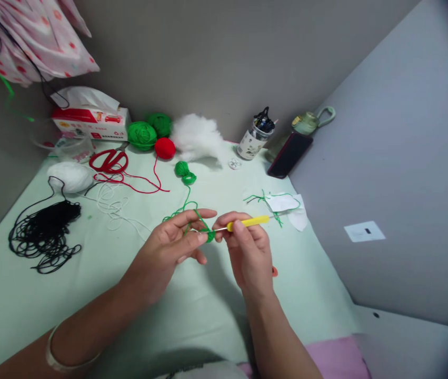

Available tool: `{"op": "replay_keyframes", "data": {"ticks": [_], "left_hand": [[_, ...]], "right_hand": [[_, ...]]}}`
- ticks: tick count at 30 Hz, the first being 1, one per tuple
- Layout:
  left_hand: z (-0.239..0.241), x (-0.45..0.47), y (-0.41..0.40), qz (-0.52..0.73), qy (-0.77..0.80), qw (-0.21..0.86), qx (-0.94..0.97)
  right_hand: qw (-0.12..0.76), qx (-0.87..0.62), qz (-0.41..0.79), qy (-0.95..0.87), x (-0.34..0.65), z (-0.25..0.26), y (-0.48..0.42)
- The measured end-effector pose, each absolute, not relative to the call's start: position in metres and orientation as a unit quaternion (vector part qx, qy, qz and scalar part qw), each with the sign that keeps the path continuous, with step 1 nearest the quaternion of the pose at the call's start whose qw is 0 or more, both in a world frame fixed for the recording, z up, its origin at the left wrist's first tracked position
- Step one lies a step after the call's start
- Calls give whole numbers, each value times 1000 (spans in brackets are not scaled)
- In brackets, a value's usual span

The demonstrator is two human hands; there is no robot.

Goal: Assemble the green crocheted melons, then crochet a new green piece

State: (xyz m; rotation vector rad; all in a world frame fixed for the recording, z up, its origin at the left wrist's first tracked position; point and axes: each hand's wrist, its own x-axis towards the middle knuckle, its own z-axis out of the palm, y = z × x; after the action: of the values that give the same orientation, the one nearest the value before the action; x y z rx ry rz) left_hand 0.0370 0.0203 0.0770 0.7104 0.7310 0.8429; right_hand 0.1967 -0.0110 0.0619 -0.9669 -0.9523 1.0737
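Between thumb and fingers, my left hand [172, 245] pinches a small green crochet piece [210, 235], with green yarn running over its index finger. My right hand [249, 250] grips a crochet hook [249, 223] by its yellow handle. The metal shaft points left, and its tip meets the green piece, where stitches and fingers hide it. From my left hand the yarn leads back across the table to a small green yarn bundle [182, 169].
Behind my hands lie green yarn balls [142, 136], a red ball [165, 149], white stuffing [198, 138] and red-handled scissors [109, 161]. Black yarn [48, 231] and white yarn [71, 177] lie left. A pen cup [252, 143], phone [290, 155] and bottle [306, 123] stand at the right back.
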Motion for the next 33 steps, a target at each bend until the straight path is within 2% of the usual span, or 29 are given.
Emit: {"op": "replay_keyframes", "data": {"ticks": [4, 7, 9, 11, 13, 15, 18, 23, 28, 33], "left_hand": [[74, 39, 20, 385, 358, 774, 352], [71, 40, 19, 398, 379, 765, 335], [70, 40, 20, 390, 366, 791, 298], [69, 39, 23, 363, 342, 828, 256], [69, 36, 27, 353, 332, 844, 229], [70, 34, 30, 370, 330, 839, 225], [70, 34, 29, 378, 329, 826, 259], [68, 39, 21, 380, 345, 785, 347], [70, 38, 23, 375, 361, 774, 360], [68, 35, 23, 381, 378, 754, 379]], "right_hand": [[627, -458, 384, -499, 193, 59, -14], [599, -479, 258, -587, 188, 57, -20], [562, -493, 154, -646, 186, 57, -22], [549, -495, 109, -665, 187, 57, -22], [589, -495, 164, -618, 192, 59, -19], [642, -481, 282, -525, 197, 61, -15], [659, -432, 416, -454, 199, 60, -10], [641, -448, 419, -461, 193, 56, -11], [654, -426, 477, -405, 197, 62, -7], [645, -447, 427, -450, 196, 65, -11]]}}
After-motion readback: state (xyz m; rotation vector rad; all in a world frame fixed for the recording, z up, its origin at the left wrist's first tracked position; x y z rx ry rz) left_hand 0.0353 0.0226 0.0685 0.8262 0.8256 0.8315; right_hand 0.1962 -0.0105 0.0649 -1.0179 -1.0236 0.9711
